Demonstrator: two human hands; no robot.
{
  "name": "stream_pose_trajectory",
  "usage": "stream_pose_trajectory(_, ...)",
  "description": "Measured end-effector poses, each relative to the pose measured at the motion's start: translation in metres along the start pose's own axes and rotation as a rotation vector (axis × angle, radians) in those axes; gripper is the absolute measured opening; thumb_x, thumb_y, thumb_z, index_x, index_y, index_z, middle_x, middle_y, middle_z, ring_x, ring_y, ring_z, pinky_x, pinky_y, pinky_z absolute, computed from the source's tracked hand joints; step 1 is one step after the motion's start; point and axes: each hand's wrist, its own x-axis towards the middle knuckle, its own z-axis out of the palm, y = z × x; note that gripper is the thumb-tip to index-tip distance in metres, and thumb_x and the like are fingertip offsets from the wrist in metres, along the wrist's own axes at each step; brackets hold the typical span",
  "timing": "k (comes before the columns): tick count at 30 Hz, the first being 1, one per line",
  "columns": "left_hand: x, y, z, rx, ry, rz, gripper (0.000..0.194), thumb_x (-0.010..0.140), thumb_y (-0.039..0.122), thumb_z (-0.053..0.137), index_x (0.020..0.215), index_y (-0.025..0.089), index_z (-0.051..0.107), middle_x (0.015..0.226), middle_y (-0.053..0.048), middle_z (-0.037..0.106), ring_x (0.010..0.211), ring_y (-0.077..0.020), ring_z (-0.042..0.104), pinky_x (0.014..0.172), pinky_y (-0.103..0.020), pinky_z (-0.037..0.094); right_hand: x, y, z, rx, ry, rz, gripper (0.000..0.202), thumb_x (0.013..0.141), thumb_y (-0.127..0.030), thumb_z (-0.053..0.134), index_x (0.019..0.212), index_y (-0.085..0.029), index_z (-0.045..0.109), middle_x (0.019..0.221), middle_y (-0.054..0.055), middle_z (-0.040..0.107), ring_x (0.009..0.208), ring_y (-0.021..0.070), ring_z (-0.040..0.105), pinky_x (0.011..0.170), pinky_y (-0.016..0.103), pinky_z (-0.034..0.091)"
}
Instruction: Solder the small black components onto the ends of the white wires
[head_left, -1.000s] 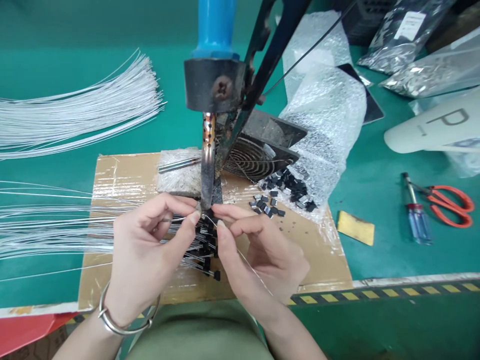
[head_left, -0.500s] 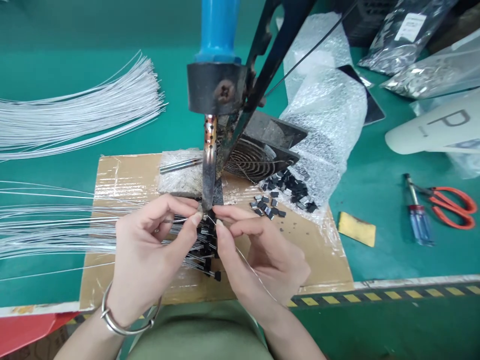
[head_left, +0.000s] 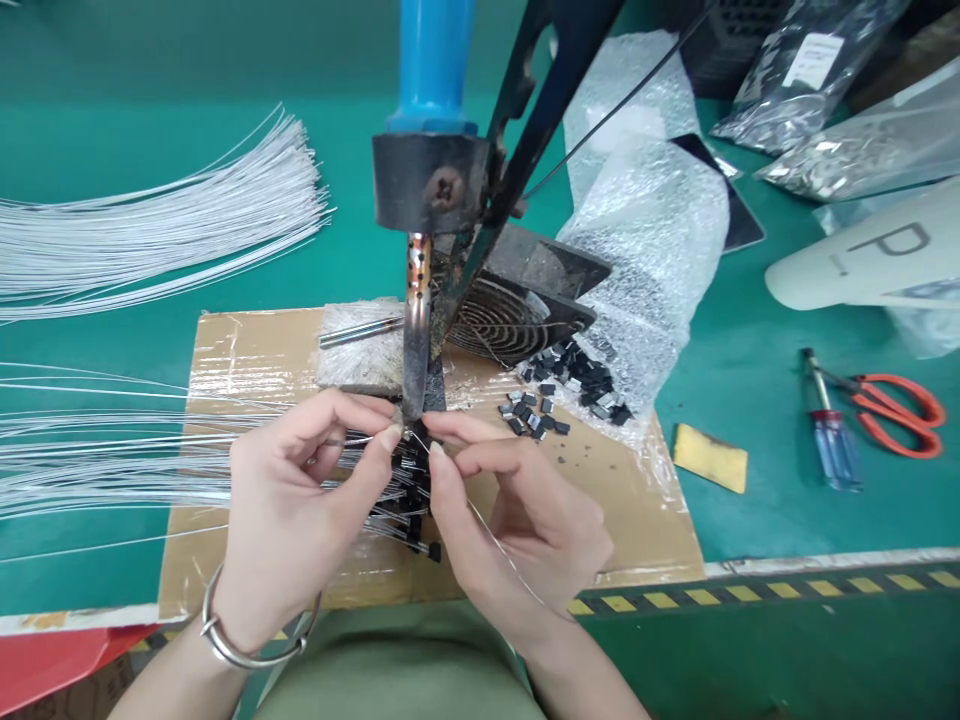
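Note:
A soldering iron (head_left: pixel 417 350) with a blue handle hangs tip-down from a black stand arm (head_left: pixel 517 150). My left hand (head_left: pixel 300 490) pinches a thin white wire (head_left: pixel 351 440) just left of the iron's tip. Between thumb and forefinger of my right hand (head_left: pixel 517 510) is a strand of solder wire (head_left: pixel 491 540), its end reaching the tip and its tail running down over the wrist. What sits exactly at the tip is too small to make out. Below lie several white wires with black connectors (head_left: pixel 409 500) on their ends.
Under the hands lies a cardboard sheet (head_left: pixel 637 530). Loose black connectors (head_left: pixel 574 375) sit beside bubble wrap (head_left: pixel 645 250) and a round-grilled fan (head_left: pixel 502 315). A bundle of white wires (head_left: pixel 165 230) rests at left; a yellow sponge (head_left: pixel 710 458), screwdriver (head_left: pixel 832 430) and red-handled pliers (head_left: pixel 900 410) at right.
The right hand has shifted very slightly left, with the solder wire still pinched. My left hand holds its place near the tip. The whole view has drifted a little.

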Motion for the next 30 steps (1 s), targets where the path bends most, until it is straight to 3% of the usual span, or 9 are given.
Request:
stream_pose_trajectory(17,0.0003,-0.0013,0.0012,-0.011,-0.008,0.056,0.014,0.081,0.011,0.077,0.078,0.024,0.076,0.086,0.005,0.08,0.077,-0.0073,0.074,0.066,-0.012,0.055,0.0017,0.0014,0.0013,-0.033,0.018,-0.081,0.019,0.092,-0.004,0.073,0.094,-0.021,0.067,0.109,0.008,0.085,0.097,0.0174,0.083,0.087,0.028,0.068)
stream_pose_trajectory(30,0.0006,-0.0017,0.001,0.026,-0.002,0.072,0.013,0.082,0.012,0.077,0.078,0.024,0.075,0.085,0.006,0.08,0.073,-0.0062,0.072,0.062,-0.012,0.052,0.0007,0.0014,0.0008,-0.086,0.019,-0.112,0.019,0.091,-0.003,0.075,0.094,-0.021,0.067,0.109,0.006,0.085,0.097,0.0157,0.083,0.085,0.024,0.066)
